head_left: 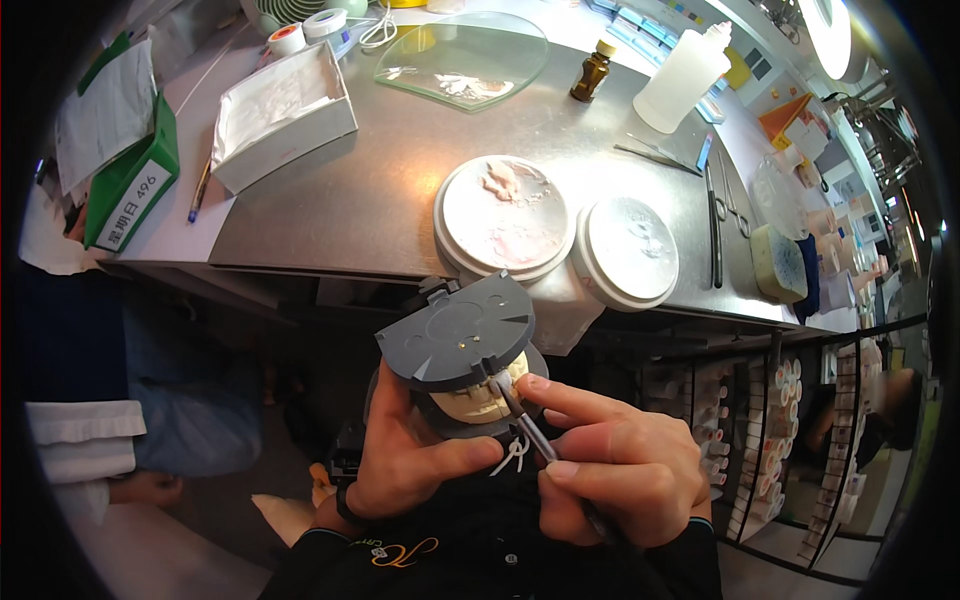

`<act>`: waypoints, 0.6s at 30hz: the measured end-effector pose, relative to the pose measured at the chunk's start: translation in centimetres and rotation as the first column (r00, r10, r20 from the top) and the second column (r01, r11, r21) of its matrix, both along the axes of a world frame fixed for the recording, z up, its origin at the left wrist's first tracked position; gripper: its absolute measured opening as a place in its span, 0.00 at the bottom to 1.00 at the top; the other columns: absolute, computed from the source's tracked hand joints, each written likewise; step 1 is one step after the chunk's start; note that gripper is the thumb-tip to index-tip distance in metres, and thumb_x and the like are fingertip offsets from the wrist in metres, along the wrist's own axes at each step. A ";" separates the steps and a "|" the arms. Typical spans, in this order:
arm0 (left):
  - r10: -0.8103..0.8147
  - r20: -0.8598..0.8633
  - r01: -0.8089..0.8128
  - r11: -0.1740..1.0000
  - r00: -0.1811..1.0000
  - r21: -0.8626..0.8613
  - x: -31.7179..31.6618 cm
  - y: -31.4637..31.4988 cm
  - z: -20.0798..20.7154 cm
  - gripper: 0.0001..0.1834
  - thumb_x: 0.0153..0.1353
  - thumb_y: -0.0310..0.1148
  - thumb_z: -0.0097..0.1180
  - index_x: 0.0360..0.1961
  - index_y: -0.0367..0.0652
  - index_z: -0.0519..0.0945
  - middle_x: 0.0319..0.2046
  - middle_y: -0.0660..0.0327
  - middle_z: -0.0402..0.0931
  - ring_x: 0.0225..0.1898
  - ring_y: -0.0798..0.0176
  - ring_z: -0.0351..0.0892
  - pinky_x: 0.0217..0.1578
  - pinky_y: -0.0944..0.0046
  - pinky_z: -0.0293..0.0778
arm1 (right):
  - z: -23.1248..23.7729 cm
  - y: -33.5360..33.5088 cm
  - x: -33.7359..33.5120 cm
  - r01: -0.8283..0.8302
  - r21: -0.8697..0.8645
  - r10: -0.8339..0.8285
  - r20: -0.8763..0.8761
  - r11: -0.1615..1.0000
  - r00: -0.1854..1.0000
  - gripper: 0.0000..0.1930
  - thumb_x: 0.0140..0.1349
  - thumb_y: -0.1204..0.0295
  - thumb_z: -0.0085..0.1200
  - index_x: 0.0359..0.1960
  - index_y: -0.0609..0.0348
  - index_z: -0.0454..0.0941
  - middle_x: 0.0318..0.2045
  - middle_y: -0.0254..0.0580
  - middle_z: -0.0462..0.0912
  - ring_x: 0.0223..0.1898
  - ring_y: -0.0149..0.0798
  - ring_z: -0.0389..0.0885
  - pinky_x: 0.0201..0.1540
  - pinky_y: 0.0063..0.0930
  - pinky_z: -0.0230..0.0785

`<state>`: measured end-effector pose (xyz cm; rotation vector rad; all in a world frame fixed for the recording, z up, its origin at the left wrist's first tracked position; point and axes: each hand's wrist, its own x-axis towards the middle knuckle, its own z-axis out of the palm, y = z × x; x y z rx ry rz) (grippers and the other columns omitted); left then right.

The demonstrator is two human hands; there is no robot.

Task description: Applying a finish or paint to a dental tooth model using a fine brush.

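Observation:
My left hand [400,462] is closed around a grey dental articulator [455,325], tilted toward me in front of the bench. Between its plates sits a cream plaster dental cast [468,405] showing a row of teeth. In my right hand [635,465] is a slim brush [538,438] with a metallic ferrule, pinched between thumb and fingers. The brush tip reaches the front teeth of the cast; whether it touches them I cannot tell. My right index fingertip rests beside the cast. Just beyond the articulator stands a round white dish [548,225] with pinkish paste on it.
A second white dish [632,250] stands to the right. Behind are a glass plate [465,60], a brown bottle [594,72] and a white squeeze bottle [680,80]. Tweezers [660,155] and a sponge [778,262] lie right; a tissue box [285,120] left. Another person's hand [147,489] shows lower left.

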<state>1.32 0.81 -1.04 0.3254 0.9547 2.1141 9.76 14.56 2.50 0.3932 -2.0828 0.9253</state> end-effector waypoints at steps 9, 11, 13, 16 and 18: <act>0.070 0.000 -0.070 0.997 0.998 -0.038 0.2 0.2 0.1 0.47 0.40 0.34 0.67 0.61 0.34 0.57 0.60 0.41 0.58 0.62 0.41 0.57 0.62 0.48 0.52 | 0.4 -0.1 -0.2 0.017 0.013 -0.017 0.015 1.000 1.000 0.07 0.50 0.77 0.58 0.27 0.68 0.74 0.20 0.43 0.75 0.31 0.54 0.83 0.28 0.30 0.78; 0.067 -0.002 -0.067 0.997 0.998 -0.040 0.2 0.3 0.1 0.47 0.40 0.34 0.67 0.61 0.34 0.57 0.60 0.41 0.58 0.62 0.41 0.57 0.62 0.47 0.52 | 0.5 0.0 -0.1 0.015 0.050 -0.018 0.044 0.999 0.999 0.07 0.50 0.77 0.58 0.27 0.68 0.74 0.20 0.43 0.75 0.30 0.54 0.83 0.29 0.30 0.78; 0.080 -0.010 -0.081 0.996 0.997 -0.049 0.2 0.2 0.3 0.47 0.40 0.35 0.66 0.61 0.34 0.57 0.60 0.41 0.58 0.62 0.40 0.57 0.62 0.47 0.52 | 0.0 -0.1 -0.3 0.020 0.017 -0.020 -0.003 1.000 1.000 0.08 0.50 0.77 0.59 0.28 0.68 0.74 0.21 0.43 0.75 0.31 0.54 0.83 0.29 0.31 0.78; 0.077 -0.050 -0.080 0.996 0.996 -0.048 0.2 0.2 0.1 0.47 0.40 0.36 0.66 0.62 0.35 0.56 0.59 0.41 0.58 0.62 0.41 0.57 0.62 0.47 0.51 | -0.6 -0.1 -0.6 0.008 -0.103 -0.015 -0.065 0.995 0.998 0.07 0.49 0.77 0.58 0.28 0.68 0.74 0.21 0.44 0.75 0.30 0.54 0.83 0.28 0.30 0.78; 0.058 -0.064 -0.061 0.997 0.996 -0.039 0.0 0.4 0.4 0.47 0.41 0.37 0.65 0.62 0.34 0.56 0.59 0.40 0.58 0.62 0.41 0.57 0.63 0.47 0.51 | -0.3 0.0 -0.5 0.001 -0.087 -0.004 -0.033 0.996 0.999 0.07 0.49 0.77 0.58 0.28 0.68 0.74 0.21 0.44 0.75 0.30 0.53 0.83 0.29 0.30 0.78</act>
